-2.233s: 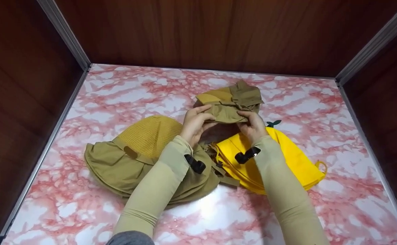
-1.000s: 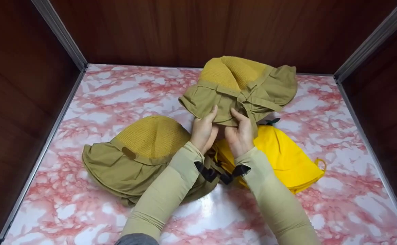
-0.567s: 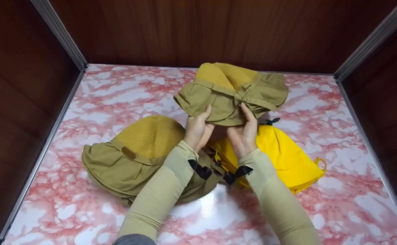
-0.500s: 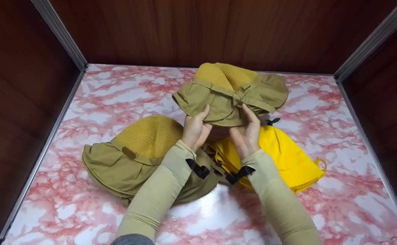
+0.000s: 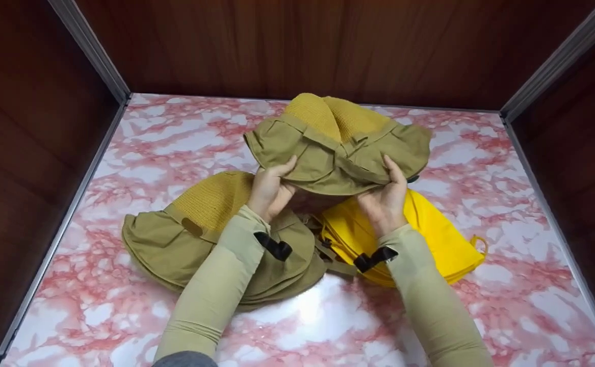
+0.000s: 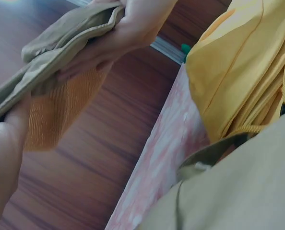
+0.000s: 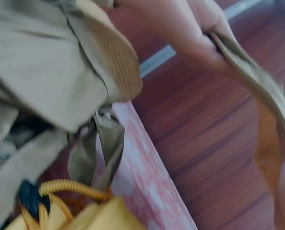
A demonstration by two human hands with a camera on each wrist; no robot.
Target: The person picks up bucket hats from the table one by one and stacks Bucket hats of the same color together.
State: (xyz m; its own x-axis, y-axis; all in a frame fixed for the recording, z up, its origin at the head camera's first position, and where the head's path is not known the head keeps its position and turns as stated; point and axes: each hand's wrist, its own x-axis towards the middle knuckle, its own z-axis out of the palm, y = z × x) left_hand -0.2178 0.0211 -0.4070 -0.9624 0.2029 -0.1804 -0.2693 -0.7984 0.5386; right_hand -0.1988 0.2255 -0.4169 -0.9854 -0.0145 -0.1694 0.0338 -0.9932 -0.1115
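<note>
Both hands hold up a sun hat (image 5: pixel 322 153) with a yellow woven crown and an olive cloth brim, in the head view's upper middle. My left hand (image 5: pixel 272 191) grips the near brim edge on the left, thumb on top. On the right, the same edge is pinched by my right hand (image 5: pixel 386 201), its thumb over the cloth. The crown is creased inward at its centre. In the left wrist view the brim (image 6: pixel 61 52) runs between the two hands. A cloth strap lies across the brim near the right thumb.
A second, similar hat (image 5: pixel 205 204) lies on the pink marbled table (image 5: pixel 88 306), partly under the left forearm. Right of it is a bright yellow hat (image 5: pixel 440 239) with a cord loop, partly behind the right forearm. Brown wood-look panels (image 5: pixel 297 46) enclose three sides.
The held hat, folded small at first, is spread open and raised. Lately my hands have moved apart along the brim, stretching it wider. The two hats on the table stay put.
</note>
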